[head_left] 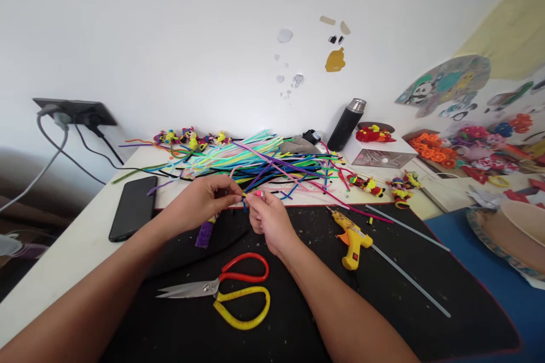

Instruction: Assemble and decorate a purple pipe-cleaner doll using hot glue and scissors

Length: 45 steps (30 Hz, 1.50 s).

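Close together above the far edge of the black mat (298,306), both hands pinch a short yellow pipe cleaner (244,195). My left hand (208,201) has thumb and forefinger closed on one end. My right hand (270,218) grips the other end with its fingers curled in; a small pink and silvery bit shows at its forefinger, too small to make out. Under the left hand lies a purple fuzzy piece (205,233), partly hidden. Nearer me rest scissors (208,288) with one red and one yellow handle, blades pointing left.
Many coloured pipe cleaners (255,153) are heaped behind the hands. A yellow glue gun (352,238) with a long glue stick (411,281) lies right. A phone (133,208) is left, a black flask (347,125) at the wall, and small pipe-cleaner figures (400,191) stand around.
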{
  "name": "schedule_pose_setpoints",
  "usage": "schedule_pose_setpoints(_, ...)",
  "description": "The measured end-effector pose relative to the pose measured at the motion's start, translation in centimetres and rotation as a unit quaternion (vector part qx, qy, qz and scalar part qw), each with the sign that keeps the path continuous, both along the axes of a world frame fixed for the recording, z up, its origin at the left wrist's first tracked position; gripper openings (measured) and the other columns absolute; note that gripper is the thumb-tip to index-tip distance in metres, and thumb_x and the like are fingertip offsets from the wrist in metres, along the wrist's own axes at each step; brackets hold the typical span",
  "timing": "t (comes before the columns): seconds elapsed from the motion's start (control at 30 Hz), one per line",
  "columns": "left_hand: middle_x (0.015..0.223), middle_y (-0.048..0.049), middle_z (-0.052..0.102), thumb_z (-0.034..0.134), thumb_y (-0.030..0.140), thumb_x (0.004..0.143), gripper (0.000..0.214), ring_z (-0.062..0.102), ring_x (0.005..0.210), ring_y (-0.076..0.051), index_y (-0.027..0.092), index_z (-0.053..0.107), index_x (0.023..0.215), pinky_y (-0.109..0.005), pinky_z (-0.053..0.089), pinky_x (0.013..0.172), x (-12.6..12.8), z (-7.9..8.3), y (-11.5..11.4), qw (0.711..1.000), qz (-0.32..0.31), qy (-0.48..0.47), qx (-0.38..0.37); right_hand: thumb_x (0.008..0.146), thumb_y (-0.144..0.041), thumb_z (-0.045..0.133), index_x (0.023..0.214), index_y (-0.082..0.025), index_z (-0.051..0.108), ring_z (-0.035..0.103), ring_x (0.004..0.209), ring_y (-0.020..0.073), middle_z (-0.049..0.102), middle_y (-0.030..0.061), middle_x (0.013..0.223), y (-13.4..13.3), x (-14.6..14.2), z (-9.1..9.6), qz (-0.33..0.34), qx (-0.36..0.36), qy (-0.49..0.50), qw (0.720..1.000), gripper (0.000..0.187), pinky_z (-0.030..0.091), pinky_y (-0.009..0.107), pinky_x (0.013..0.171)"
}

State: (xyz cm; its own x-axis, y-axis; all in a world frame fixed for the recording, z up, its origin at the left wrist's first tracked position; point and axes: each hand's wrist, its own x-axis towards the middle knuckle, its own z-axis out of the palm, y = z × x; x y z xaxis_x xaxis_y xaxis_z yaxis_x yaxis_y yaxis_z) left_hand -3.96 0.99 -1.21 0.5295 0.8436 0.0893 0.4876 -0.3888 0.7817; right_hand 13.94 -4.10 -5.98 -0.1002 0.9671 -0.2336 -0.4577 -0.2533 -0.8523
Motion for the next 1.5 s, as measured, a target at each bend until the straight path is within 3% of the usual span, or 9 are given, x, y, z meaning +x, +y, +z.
schedule_pose_setpoints(0.2, 0.078, 0.0011, 0.070, 0.067, 0.048, 0.090, 0.028, 0.060, 0.073, -0.017, 0.021, 0.072, 0.085, -0.027, 0.045, 0.068, 0.0, 0.1, 0.1, 1.000, 0.027, -0.011, 0.000, 0.076, -0.054, 0.080, 0.088, -0.019, 0.061, 0.021, 0.039, 0.0031, 0.035, -0.0139, 0.052, 0.1, 0.2, 0.2, 0.003, -0.002, -0.001, 1.000, 0.041, 0.008, 0.021, 0.040)
schedule_pose_setpoints(0.5, 0.082, -0.0001, 0.071, 0.064, 0.046, 0.091, 0.025, 0.061, 0.074, -0.018, 0.022, 0.072, 0.090, -0.028, 0.047, 0.068, -0.1, -0.4, 0.1, 1.000, 0.012, 0.003, -0.018, 0.074, -0.050, 0.082, 0.081, -0.023, 0.049, 0.022, 0.038, 0.0030, 0.035, -0.0142, 0.052, 0.1, 0.0, 0.0, 0.000, -0.001, -0.001, 1.000, 0.044, 0.008, 0.020, 0.040)
schedule_pose_setpoints(0.87, 0.071, 0.0018, 0.066, 0.062, 0.041, 0.092, 0.023, 0.059, 0.063, -0.016, 0.022, 0.073, 0.091, -0.026, 0.043, 0.060, -0.3, 0.5, -0.3, 0.999, -0.025, 0.041, -0.008, 0.074, -0.043, 0.077, 0.076, -0.024, 0.045, 0.022, 0.039, 0.0036, 0.033, -0.0144, 0.050, 0.0, -0.1, 0.2, 0.007, 0.004, -0.036, 0.999, 0.037, 0.009, 0.020, 0.039)
schedule_pose_setpoints(1.23, 0.083, -0.0022, 0.075, 0.056, 0.038, 0.096, 0.025, 0.065, 0.078, -0.020, 0.024, 0.074, 0.087, -0.029, 0.042, 0.072, -0.3, 0.8, -0.3, 0.985, -0.066, 0.120, 0.107, 0.076, -0.038, 0.073, 0.076, -0.025, 0.041, 0.022, 0.039, 0.0044, 0.031, -0.0147, 0.050, -0.2, -0.3, -0.2, 0.010, 0.008, -0.067, 0.998, 0.034, 0.010, 0.021, 0.038)
schedule_pose_setpoints(1.37, 0.083, -0.0021, 0.075, 0.056, 0.035, 0.094, 0.023, 0.065, 0.078, -0.020, 0.024, 0.074, 0.086, -0.029, 0.042, 0.072, -0.3, 0.8, -0.3, 0.984, -0.058, 0.125, 0.112, 0.077, -0.038, 0.074, 0.076, -0.025, 0.041, 0.021, 0.039, 0.0043, 0.031, -0.0147, 0.051, -0.1, -0.3, 0.0, 0.009, 0.003, -0.065, 0.998, 0.035, 0.010, 0.021, 0.039)
schedule_pose_setpoints(1.5, 0.081, -0.0012, 0.073, 0.057, 0.036, 0.092, 0.021, 0.063, 0.071, -0.019, 0.023, 0.073, 0.091, -0.028, 0.042, 0.066, -0.5, 0.6, -0.2, 0.990, -0.021, 0.121, 0.067, 0.077, -0.041, 0.075, 0.075, -0.025, 0.041, 0.022, 0.039, 0.0038, 0.033, -0.0142, 0.051, -0.1, -0.1, 0.2, 0.016, -0.004, -0.046, 0.999, 0.037, 0.009, 0.020, 0.040)
